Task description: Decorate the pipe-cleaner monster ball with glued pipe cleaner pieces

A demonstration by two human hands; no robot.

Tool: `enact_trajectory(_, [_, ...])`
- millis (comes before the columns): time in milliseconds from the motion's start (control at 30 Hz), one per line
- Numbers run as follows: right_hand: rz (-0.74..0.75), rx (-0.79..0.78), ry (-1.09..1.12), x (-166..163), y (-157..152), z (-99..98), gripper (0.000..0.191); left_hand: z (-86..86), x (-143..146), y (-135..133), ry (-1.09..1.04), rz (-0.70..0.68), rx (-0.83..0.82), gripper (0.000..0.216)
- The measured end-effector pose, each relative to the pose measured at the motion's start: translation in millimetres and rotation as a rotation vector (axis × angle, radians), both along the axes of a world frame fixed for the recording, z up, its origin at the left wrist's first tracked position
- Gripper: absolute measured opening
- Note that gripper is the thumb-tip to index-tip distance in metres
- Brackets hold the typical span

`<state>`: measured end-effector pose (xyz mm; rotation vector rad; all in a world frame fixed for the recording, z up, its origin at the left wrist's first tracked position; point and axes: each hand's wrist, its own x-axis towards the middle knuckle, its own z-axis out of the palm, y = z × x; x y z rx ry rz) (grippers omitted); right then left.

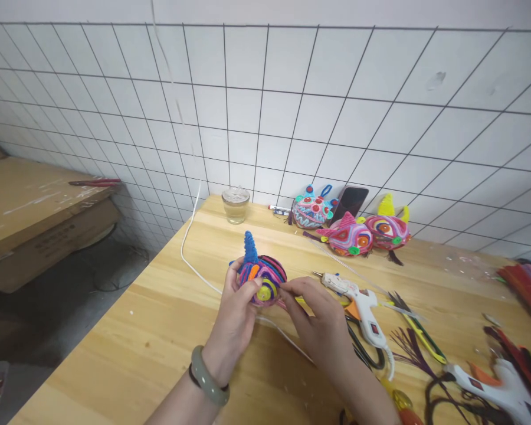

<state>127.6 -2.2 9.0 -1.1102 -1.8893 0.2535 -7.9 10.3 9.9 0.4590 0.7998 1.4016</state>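
Head view: left hand [233, 316] cups striped ball [262, 280], right hand [321, 319] pinching beside

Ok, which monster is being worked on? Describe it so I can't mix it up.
On the wooden table, in front of the three finished monsters by the wall, the left hand holds one monster. The right hand pinches its edge. Only it has a blue horn.

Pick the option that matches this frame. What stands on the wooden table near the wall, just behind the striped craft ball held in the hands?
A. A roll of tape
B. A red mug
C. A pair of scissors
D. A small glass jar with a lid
D: a small clear glass jar with a lid stands at the table's far edge, behind the striped craft ball gripped by the left hand and touched by the right hand.
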Motion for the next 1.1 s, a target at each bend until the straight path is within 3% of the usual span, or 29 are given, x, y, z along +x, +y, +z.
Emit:
enact_trajectory(533, [0.0, 0.177, -0.305, -1.6, -4.8, -6.5, 0.028, 1.0, 0.2, -1.5, -0.077, -0.002, -0.036, 0.041])
enact_trajectory(833, [0.005, 0.155, -0.204, -5.8, -4.6, -2.8, 0.027, -1.8, -0.5, -1.4, -0.148, -0.018, -0.042, 0.031])
enact_trajectory(1100, [0.006, 0.17, -0.255, -4.2, -4.0, -12.7, 0.029, -5.1, 0.0, -1.0, -0.195, -0.023, -0.057, 0.028])
